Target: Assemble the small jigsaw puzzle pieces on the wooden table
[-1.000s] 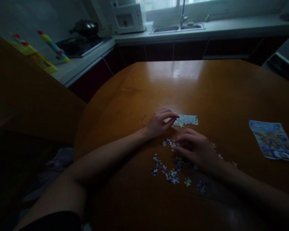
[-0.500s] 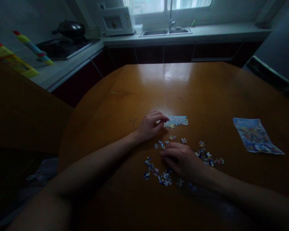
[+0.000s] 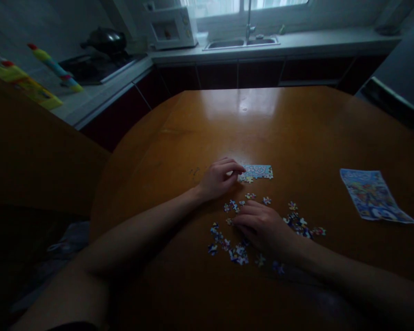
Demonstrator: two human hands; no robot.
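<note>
A partly joined jigsaw puzzle, pale blue with lettering, lies flat on the wooden table. At its left end rests my left hand, fingers bent and a gap showing between thumb and forefinger; it grips nothing I can see. My right hand is low over the loose pieces, its fingers curled together and pointing left. Its fingertips are dark, and anything between them is hidden. Just left of them lies a brownish puzzle piece. More loose puzzle pieces are scattered below, and another cluster lies right of the hand.
On the right of the table lies a creased picture sheet. Beyond the table's far edge run a counter with a sink, a microwave, and a black pot on the stove. Cleaning bottles stand at left.
The view has shifted slightly, so most things sit a little further right. The brownish piece by my right fingertips shows more clearly. My left hand stays at the joined puzzle's left end.
</note>
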